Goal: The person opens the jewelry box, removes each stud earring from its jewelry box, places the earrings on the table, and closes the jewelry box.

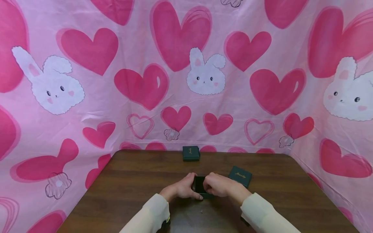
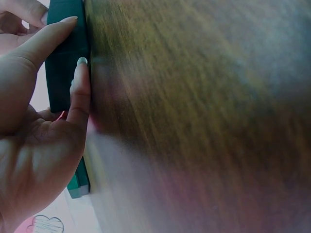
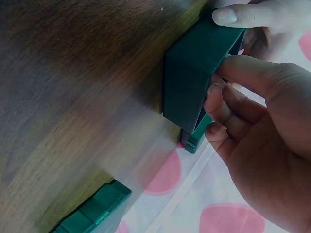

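A small dark green box [image 1: 207, 195], its top off and its inside black, sits on the table in front of the person. The left hand [image 1: 184, 187] grips it from the left, thumb on the near wall, as the left wrist view also shows. The right hand [image 1: 219, 185] has its thumb and bent fingers at the box's opening, fingertips dipping past the rim. In the right wrist view, the thumb tip of the right hand [image 3: 277, 116] is hidden behind the green wall [image 3: 189, 73]; I cannot tell whether its fingers pinch anything.
A flat green piece with gold "Jewelry" lettering [image 1: 240, 175] lies beside the right wrist. Another green box [image 1: 190, 154] stands at the table's far edge. A tiny pale speck [image 1: 201, 212] lies on the brown wooden table [image 1: 140, 174]. Pink heart-print cloth [image 1: 204, 103] hangs around the table.
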Action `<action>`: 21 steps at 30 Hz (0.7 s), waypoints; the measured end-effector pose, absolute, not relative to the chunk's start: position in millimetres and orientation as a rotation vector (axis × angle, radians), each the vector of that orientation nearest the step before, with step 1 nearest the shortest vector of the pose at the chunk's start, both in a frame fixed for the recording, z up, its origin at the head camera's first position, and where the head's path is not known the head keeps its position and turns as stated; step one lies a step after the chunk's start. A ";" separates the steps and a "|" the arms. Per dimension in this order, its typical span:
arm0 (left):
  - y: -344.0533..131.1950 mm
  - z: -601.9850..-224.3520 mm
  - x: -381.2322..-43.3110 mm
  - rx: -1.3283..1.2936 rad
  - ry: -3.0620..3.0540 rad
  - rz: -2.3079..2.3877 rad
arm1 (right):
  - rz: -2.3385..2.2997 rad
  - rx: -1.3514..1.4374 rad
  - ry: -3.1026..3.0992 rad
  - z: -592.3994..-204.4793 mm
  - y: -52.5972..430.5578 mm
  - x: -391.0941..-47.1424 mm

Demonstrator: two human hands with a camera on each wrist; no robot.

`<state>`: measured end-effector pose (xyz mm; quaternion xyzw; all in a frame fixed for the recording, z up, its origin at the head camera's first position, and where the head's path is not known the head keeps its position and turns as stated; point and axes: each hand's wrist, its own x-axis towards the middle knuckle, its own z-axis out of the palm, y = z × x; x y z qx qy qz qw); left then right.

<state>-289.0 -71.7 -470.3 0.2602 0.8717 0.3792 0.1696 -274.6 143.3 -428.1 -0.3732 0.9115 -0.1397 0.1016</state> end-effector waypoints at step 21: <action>-70.0 -471.1 -286.7 0.708 2.484 1.084 | -0.505 -1.291 2.657 -425.0 154.8 -270.9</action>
